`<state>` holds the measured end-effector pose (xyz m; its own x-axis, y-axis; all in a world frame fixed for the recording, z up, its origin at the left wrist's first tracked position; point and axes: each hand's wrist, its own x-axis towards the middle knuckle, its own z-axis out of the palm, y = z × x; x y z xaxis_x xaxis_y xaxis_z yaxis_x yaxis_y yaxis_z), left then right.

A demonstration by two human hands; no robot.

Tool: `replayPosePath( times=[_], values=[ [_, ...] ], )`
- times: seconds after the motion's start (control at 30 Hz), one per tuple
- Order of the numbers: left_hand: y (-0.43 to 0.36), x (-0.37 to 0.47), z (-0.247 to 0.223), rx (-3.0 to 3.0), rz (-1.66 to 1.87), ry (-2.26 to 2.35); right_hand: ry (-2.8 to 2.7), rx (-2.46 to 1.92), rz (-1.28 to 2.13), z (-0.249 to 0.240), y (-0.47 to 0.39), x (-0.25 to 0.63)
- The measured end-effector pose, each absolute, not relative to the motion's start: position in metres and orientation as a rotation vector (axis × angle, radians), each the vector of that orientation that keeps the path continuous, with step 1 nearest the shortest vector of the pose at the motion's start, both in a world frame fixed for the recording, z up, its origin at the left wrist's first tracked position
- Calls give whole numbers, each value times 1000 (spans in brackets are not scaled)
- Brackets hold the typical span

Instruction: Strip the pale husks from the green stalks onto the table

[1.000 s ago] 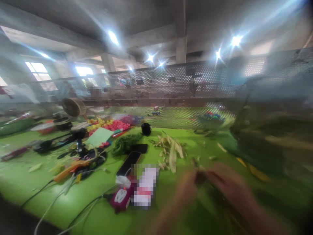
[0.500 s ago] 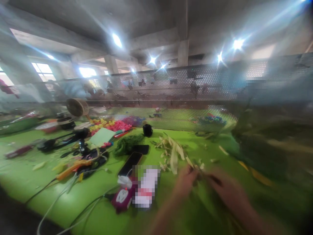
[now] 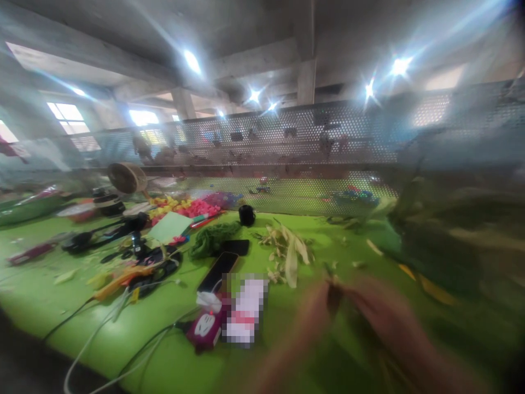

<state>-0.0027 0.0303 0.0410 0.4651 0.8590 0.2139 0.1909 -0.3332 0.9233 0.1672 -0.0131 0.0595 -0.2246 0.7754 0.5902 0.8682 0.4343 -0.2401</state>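
Note:
Both hands are low on the right, close together over the green table and blurred by motion. My left hand has its fingers drawn together in a pinch. My right hand is pinched too, its fingertips meeting the left ones. A thin greenish-brown bit pokes up between the fingertips; what it is stays too blurred to tell. Just beyond the left hand lies a loose heap of pale, dry, husk-like strips, with small scraps around it.
Left of the hands lie a phone, a purple box with cables, and an orange-handled tool. Green netting and a black cup-like object sit farther back. A large dark green bag stands right; a perforated screen runs behind.
A pale strip seen at the left fingertips is no longer visible there. My hands are slightly closer together and more blurred. The view has shifted a little.

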Motion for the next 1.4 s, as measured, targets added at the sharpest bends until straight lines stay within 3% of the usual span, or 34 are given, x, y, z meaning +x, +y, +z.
replayPosePath(
  times=[0.17, 0.3, 0.47, 0.6, 0.77, 1.03, 1.2, 1.4],
  values=[
    [30, -1, 48, 1541, 788, 657, -1721, -1575, 252, 76, -6, 170],
    [30, -1, 50, 1212, 873, 639, -1644, -1580, 379, 77, -4, 162],
    [38, 1, 42, 1151, 992, 765, -1865, -1460, 151, 61, -12, 154],
    [42, 1, 38, 1353, 1067, 932, -2019, -1418, -105, 51, -16, 154],
    [35, -3, 41, 1725, 1077, 980, -2077, -1378, -183, 51, -15, 159],
    [33, -5, 50, 1555, 782, 620, -1746, -1547, 208, 71, -7, 167],
    [32, -3, 51, 1175, 925, 669, -1702, -1568, 335, 69, -7, 158],
    [42, 2, 38, 1249, 1086, 832, -2041, -1384, -132, 49, -11, 154]
  ],
)
